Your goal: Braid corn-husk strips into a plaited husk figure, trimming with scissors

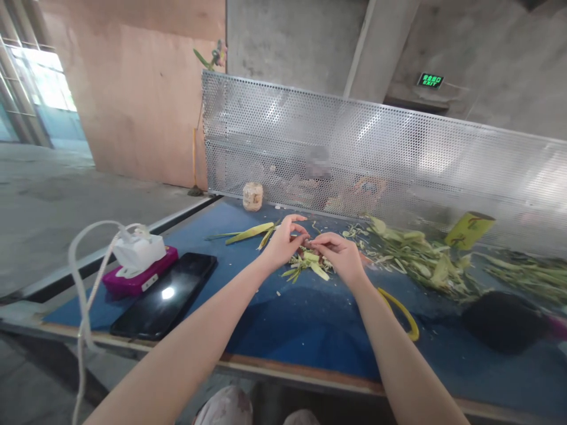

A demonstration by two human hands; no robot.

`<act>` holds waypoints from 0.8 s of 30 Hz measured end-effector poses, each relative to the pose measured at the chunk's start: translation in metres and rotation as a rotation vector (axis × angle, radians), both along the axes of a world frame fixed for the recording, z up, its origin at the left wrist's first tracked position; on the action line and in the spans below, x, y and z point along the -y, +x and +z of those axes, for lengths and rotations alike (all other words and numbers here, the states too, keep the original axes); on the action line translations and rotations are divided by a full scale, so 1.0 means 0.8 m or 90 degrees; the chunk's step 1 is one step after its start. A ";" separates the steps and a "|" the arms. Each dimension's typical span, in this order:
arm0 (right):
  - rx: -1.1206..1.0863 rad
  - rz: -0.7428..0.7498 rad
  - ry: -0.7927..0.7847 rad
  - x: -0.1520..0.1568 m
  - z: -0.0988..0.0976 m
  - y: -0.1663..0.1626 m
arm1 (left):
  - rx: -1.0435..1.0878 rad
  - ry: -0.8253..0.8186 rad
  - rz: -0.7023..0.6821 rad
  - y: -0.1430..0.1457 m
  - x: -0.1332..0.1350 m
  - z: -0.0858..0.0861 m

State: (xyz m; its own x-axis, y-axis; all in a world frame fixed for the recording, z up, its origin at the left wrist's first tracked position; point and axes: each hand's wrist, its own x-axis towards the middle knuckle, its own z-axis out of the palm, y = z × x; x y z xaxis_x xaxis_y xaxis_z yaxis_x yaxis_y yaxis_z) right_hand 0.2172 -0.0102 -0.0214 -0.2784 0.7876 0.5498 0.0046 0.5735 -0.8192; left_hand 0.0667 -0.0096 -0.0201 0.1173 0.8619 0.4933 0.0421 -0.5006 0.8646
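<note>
My left hand (287, 241) and my right hand (337, 252) meet over the middle of the blue table. Thumb and forefinger are pinched on each hand, with the fingertips nearly touching. What they hold between them is too small to make out. Just below the fingers lies a small pile of pale green leaf scraps (315, 265). Long yellow-green leaf strips (250, 232) stretch out to the left of my left hand. Off to the right of my right hand spreads a larger heap of green and yellowish leaves (420, 254).
A black phone (166, 295) and a magenta box (140, 277) with a white charger (138, 254) and cable sit at left. A yellow curved strip (403, 313), a dark round object (505, 321) and a yellow can (469, 230) lie right. Perforated metal panel (376, 153) stands behind.
</note>
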 end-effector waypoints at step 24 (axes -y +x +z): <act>0.002 0.030 0.102 0.007 0.002 -0.004 | 0.025 -0.025 -0.018 0.007 0.009 0.007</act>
